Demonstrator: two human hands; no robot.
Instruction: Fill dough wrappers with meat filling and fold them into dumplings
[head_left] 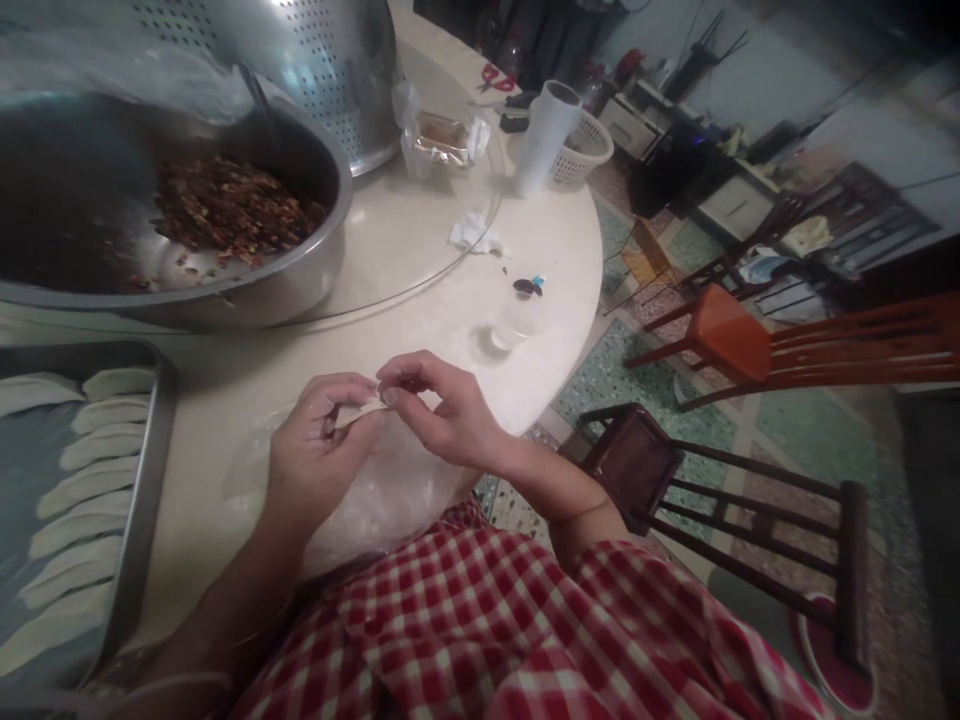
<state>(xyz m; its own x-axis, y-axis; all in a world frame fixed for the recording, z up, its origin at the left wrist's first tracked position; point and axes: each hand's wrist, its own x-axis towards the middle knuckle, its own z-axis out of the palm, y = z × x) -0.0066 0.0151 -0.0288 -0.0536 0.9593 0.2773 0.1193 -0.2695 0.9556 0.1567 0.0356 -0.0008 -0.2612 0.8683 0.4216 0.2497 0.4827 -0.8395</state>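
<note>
Between my two hands is a dumpling (361, 409), a pale piece of folded dough mostly hidden by the fingers. My left hand (313, 440) is curled around it from the left. On its right end, the thumb and forefinger of my right hand (442, 405) pinch the edge. Both hands are above a crumpled clear plastic sheet (375, 500) at the table's near edge. Folded dumplings (97, 450) lie in a row in a metal tray (154, 480) at the left. Behind it, a big steel bowl (334, 215) contains dark chopped filling (232, 205).
A small clear cup (514, 325) stands on the table (420, 310) beyond my right hand, with dark scraps (527, 287) behind it. Farther back are a perforated steel colander (337, 70), a plastic roll (547, 140) and a basket (589, 150). Chairs (724, 335) stand to the right.
</note>
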